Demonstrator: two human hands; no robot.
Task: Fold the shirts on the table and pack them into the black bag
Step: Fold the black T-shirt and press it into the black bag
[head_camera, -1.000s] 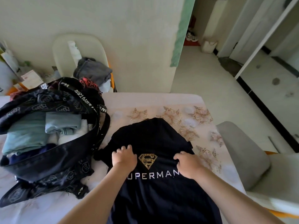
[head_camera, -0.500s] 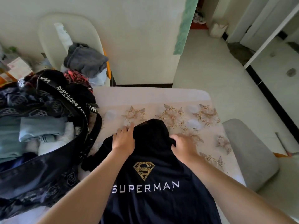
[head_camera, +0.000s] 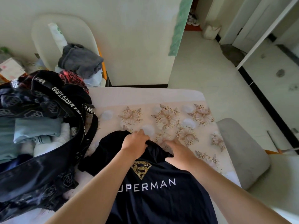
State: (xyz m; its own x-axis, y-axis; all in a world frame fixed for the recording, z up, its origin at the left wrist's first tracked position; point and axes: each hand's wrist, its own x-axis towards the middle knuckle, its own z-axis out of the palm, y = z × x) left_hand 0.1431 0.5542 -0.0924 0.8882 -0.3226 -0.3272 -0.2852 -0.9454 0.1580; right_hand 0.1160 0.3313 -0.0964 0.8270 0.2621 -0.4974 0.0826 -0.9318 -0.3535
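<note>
Shirt (head_camera: pixel 153 199): near centre, far edge bunched
Left hand (head_camera: pixel 135 143): I see it gripping that edge
Right hand (head_camera: pixel 179 151): fingers flat, spread
Room: flowered table (head_camera: pixel 145 97) far; black bag (head_camera: pixel 40 167) left

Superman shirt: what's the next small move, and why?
Probably draw the far edge back over the logo, toward the body. The left hand has a grip on the bunched far edge of the Superman shirt, the right hand lies flat beside it, and the rest lies print-up on the table, unfolded. The black bag stands open at the left.
</note>
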